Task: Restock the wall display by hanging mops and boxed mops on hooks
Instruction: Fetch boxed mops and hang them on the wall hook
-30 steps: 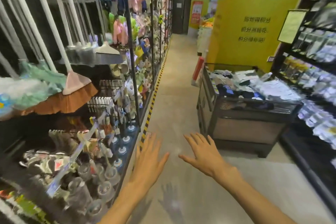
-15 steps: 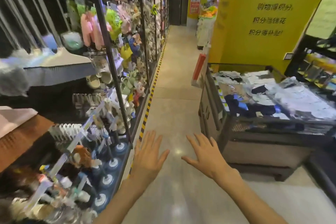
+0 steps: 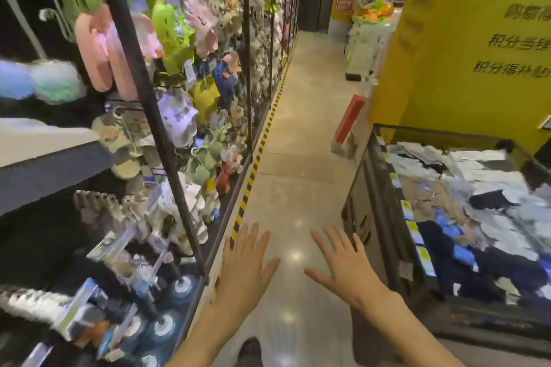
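My left hand [image 3: 246, 267] and my right hand [image 3: 344, 267] are stretched out low over the aisle floor, palms down, fingers spread, holding nothing. The wall display [image 3: 167, 116] runs along my left, hung with slippers and soft goods on hooks. At the far left edge a grey broom head [image 3: 44, 164] and fluffy blue-green dusters [image 3: 38, 80] hang, blurred. No mop or boxed mop is in either hand.
A wire bin [image 3: 378, 217] piled with folded textiles stands on the right, close to my right hand. A yellow pillar [image 3: 465, 62] rises behind it. A red-and-white box [image 3: 348, 119] leans at its foot. Yellow-black floor tape [image 3: 259, 146] edges the shelving. My shoe [image 3: 250, 351] shows below.
The view has moved forward along the aisle; the brooms have slid off to the left and the slipper racks have come close. Both hands stay open and spread.
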The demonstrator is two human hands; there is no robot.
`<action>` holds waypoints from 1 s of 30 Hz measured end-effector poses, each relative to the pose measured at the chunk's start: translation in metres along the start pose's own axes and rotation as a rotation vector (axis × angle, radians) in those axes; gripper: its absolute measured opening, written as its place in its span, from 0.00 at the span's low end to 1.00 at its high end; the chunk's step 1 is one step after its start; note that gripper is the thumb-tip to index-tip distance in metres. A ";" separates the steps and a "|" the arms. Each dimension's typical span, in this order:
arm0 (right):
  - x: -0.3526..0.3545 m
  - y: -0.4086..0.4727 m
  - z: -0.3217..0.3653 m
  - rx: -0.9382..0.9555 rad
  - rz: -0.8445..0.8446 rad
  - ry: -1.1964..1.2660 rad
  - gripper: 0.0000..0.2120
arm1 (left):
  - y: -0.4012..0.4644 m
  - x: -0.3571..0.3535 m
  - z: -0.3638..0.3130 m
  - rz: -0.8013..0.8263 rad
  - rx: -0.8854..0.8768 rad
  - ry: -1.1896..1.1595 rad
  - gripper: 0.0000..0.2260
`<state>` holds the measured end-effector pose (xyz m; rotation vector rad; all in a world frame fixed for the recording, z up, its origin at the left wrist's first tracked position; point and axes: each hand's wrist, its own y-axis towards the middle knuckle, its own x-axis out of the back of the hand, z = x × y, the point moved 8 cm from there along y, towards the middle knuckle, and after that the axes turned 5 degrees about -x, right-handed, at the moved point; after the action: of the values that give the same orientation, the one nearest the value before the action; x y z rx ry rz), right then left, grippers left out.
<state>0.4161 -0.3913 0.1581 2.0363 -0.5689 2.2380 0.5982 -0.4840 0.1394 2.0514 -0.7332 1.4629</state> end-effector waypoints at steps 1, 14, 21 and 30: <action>0.003 0.029 -0.004 -0.003 -0.015 0.000 0.49 | 0.029 -0.004 0.012 -0.010 -0.007 0.002 0.34; 0.095 0.359 -0.066 -0.220 -0.036 0.096 0.50 | 0.389 0.001 0.111 0.029 -0.121 -0.038 0.34; 0.118 0.548 -0.123 -0.261 -0.039 0.160 0.60 | 0.591 -0.030 0.148 0.065 -0.161 0.003 0.37; 0.183 0.789 -0.216 -0.314 -0.035 0.188 0.56 | 0.862 -0.053 0.184 0.120 -0.172 -0.048 0.45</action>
<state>-0.0399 -1.0946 0.1445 1.6544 -0.7999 2.1295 0.1191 -1.2251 0.1183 1.9466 -0.9811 1.3666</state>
